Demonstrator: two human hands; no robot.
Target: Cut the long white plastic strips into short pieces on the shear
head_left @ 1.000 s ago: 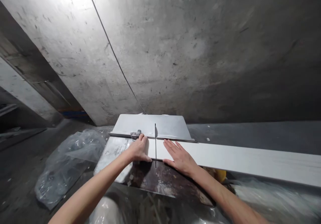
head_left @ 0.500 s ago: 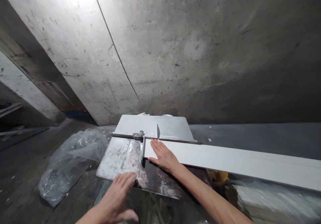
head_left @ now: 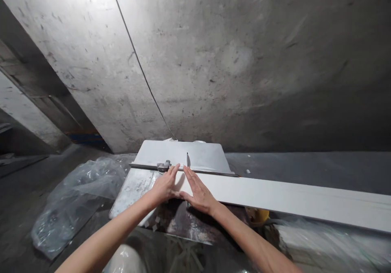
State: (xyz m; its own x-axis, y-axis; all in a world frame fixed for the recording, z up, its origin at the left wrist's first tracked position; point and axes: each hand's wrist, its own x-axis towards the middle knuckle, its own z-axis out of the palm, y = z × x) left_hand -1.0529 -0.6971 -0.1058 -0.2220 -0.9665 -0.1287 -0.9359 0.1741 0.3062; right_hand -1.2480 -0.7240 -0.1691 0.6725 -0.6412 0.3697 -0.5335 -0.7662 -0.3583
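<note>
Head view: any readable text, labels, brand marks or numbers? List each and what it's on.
None readable.
White board: plain, no print.
Saw table: bare metal, no visible label or scale.
Blade: edge-on, nothing legible.
Concrete wall: stains and a thin cable only.
Plastic sheeting: no print visible.
Left hand and right hand lie flat on the board, covering part of it.

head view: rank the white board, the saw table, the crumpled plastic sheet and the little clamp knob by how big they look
1. white board, longest, running off the right edge.
2. saw table and plastic sheet: they look alike in area, and hands cover part of the table, so unranked.
3. clamp knob, smallest by far.
</note>
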